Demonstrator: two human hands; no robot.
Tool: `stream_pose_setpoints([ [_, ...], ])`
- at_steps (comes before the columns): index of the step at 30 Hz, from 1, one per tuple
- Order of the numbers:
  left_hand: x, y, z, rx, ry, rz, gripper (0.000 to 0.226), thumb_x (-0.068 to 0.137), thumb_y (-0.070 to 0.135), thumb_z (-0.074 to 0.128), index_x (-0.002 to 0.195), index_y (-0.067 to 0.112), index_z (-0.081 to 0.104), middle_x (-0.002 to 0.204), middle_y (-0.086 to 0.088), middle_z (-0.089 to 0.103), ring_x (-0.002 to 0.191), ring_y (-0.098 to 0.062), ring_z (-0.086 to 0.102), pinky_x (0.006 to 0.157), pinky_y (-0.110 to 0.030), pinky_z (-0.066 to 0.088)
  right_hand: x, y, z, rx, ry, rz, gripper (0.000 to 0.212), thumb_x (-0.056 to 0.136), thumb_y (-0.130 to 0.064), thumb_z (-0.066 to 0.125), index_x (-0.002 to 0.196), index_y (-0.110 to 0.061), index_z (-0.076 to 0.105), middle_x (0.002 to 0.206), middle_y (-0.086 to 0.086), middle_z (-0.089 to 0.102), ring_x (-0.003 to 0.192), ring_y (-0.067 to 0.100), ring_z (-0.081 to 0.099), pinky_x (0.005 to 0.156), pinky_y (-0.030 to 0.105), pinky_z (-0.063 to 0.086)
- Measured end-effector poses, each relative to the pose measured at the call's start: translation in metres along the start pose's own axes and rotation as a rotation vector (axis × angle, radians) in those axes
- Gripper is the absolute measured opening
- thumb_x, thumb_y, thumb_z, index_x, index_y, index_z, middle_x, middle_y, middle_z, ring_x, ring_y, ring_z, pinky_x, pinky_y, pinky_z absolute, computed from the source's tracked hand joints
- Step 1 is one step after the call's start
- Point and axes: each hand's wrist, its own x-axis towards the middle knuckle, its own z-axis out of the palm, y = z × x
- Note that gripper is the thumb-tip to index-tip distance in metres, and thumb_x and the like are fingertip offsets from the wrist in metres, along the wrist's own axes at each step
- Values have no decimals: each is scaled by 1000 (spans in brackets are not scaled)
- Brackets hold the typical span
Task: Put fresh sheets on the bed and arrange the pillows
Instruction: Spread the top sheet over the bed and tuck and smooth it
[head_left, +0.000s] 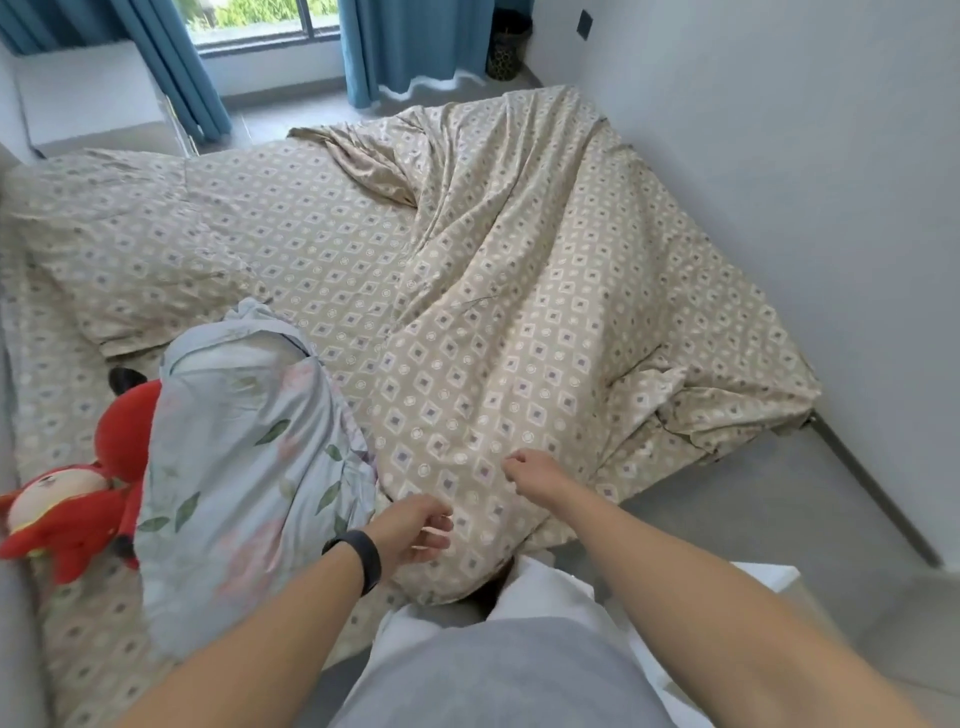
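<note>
1. Beige diamond-patterned duvet (519, 291) lies rumpled on the bed; its near edge is bunched under both hands.
2. Left hand (415, 527), fingers curled, seems to pinch that edge; right hand (535, 467), just beyond, looks loosely curled on the cloth, grip unclear.
3. Left of the left hand, a pale-blue floral pillow (239, 467) lies askew beside a red plush doll (78, 499).
4. Farther off, a matching beige pillow (130, 249) lies unarranged; I judge spreading and pillow arranging remain.
</note>
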Motion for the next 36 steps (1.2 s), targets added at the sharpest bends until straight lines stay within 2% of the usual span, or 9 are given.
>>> stream_pose_setpoints([
  [2, 1, 8, 16, 86, -35, 17, 13, 95, 25, 61, 101, 14, 64, 90, -4, 65, 70, -19, 63, 67, -30, 51, 2, 13, -5, 33, 32, 22, 26, 98, -29, 46, 90, -6, 56, 87, 4, 54, 77, 20, 48, 70, 33, 38],
  [8, 12, 37, 71, 318, -126, 68, 15, 97, 27, 58, 104, 14, 63, 93, -3, 65, 73, -18, 63, 73, -31, 51, 8, 56, -31, 131, 118, 83, 26, 98, -31, 48, 101, -12, 65, 90, 3, 63, 73, 18, 55, 64, 29, 41],
  [14, 30, 71, 125, 500, -158, 65, 15, 97, 25, 56, 103, 14, 64, 89, -1, 67, 73, -18, 64, 71, -31, 51, 25, 104, -64, 324, 175, 206, 23, 97, -31, 48, 86, -16, 60, 92, 5, 61, 79, 21, 53, 71, 34, 44],
  [18, 58, 94, 173, 639, -178, 24, 14, 99, 24, 53, 102, 14, 62, 89, -1, 66, 72, -18, 62, 70, -30, 49, 52, 139, -94, 422, 222, 295, 19, 98, -31, 49, 96, -18, 62, 98, 5, 63, 88, 24, 58, 83, 38, 51],
  [21, 87, 112, 222, 721, -178, 10, 14, 101, 22, 50, 100, 15, 61, 89, -1, 64, 72, -18, 61, 69, -28, 48, 77, 153, -132, 419, 278, 249, 22, 100, -32, 45, 88, -18, 59, 87, 2, 60, 81, 22, 57, 69, 33, 45],
  [24, 119, 128, 272, 761, -168, 15, 15, 100, 19, 48, 98, 15, 62, 87, -1, 64, 73, -19, 61, 71, -29, 47, 104, 172, -172, 467, 314, 257, 22, 98, -30, 46, 97, -17, 64, 89, 2, 64, 81, 21, 60, 69, 33, 50],
  [29, 183, 140, 339, 791, -132, -42, 16, 100, 14, 46, 93, 15, 61, 81, 0, 63, 66, -17, 59, 63, -25, 47, 162, 231, -218, 480, 317, 356, 20, 98, -20, 46, 86, -17, 62, 80, -2, 59, 81, 25, 57, 59, 28, 39],
  [32, 219, 142, 361, 881, -143, -87, 18, 101, 13, 46, 92, 15, 61, 84, -2, 63, 66, -16, 57, 58, -22, 47, 194, 264, -233, 382, 321, 420, 26, 99, -18, 44, 105, -12, 69, 100, 5, 66, 96, 30, 62, 72, 29, 44],
  [36, 273, 150, 372, 999, -82, -79, 20, 100, 12, 46, 89, 16, 62, 85, -2, 63, 67, -15, 57, 57, -21, 44, 248, 300, -241, 134, 240, 400, 33, 102, -33, 41, 116, -36, 70, 132, 5, 56, 121, 29, 51, 103, 37, 38],
])
